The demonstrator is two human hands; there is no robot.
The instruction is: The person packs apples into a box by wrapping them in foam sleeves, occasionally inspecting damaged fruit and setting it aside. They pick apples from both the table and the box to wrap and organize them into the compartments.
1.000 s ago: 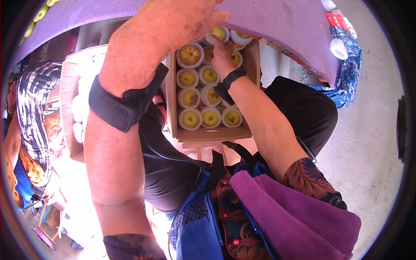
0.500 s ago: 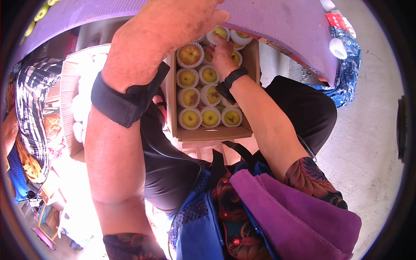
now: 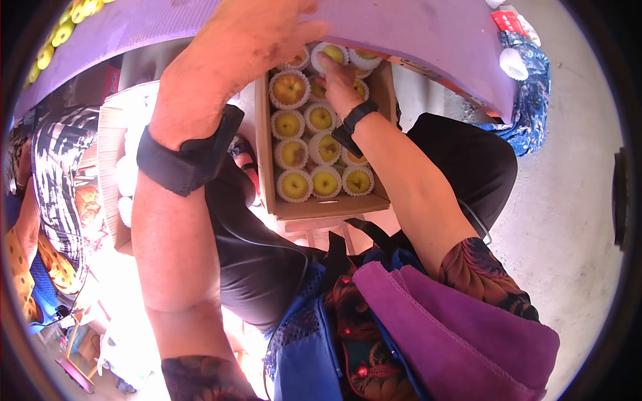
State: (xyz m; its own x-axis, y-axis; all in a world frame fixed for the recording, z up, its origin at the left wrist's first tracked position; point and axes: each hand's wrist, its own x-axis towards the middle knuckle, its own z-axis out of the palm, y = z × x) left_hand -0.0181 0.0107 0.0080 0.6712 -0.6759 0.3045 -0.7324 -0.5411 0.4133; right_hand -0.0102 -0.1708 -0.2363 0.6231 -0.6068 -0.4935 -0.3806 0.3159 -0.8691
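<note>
A cardboard box holds several yellow-green fruits in white foam nets, such as this netted fruit near its front edge. My right hand reaches into the far part of the box. One finger rests on a netted fruit, and the fingers look spread, with part of the hand hiding fruits below it. Above the purple tabletop's edge, my left hand crosses the top of the view. The upper frame edge cuts off most of its fingers, so what it holds is hidden.
The purple tabletop curves across the top, with loose green fruits at the far left. Another carton with white foam-netted items stands left. A person's arm shows beyond it. A blue patterned bag hangs at the right.
My left hand has shifted slightly left. My right hand stays at the far fruits with little change. The view has shifted a little, showing more green fruits at the upper left.
</note>
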